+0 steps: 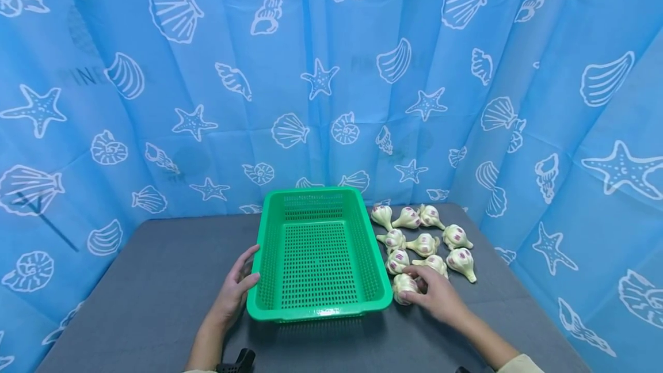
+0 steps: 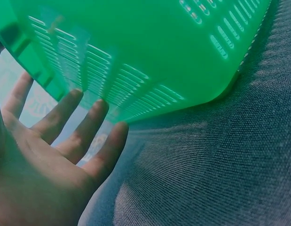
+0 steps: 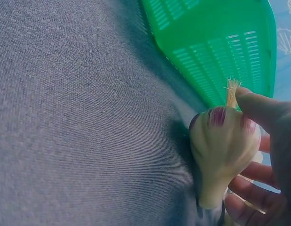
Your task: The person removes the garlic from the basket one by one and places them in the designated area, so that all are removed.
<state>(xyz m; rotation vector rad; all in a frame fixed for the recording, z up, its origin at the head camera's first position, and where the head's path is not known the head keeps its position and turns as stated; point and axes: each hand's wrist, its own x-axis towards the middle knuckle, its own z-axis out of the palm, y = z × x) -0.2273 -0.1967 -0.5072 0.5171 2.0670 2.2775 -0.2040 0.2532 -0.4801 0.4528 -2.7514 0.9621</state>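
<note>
A green plastic basket (image 1: 320, 263) with slotted walls and floor sits in the middle of the grey table. My left hand (image 1: 234, 289) is at its left side; in the left wrist view the left hand's fingers (image 2: 79, 136) are spread and fairly straight against the slotted wall. Right of the basket, my right hand (image 1: 437, 295) holds the nearest garlic bulb (image 1: 406, 288), thumb on one side and fingers on the other. Seen from the right wrist, this garlic bulb (image 3: 225, 141) has purple patches, a pale stem and a tuft of roots near the thumb.
Several more garlic bulbs (image 1: 425, 244) lie in a loose group along the basket's right side, beyond the right hand. The grey cloth-covered table (image 1: 171, 281) extends to both sides. A blue curtain (image 1: 331, 102) with white shell prints hangs behind and at the right.
</note>
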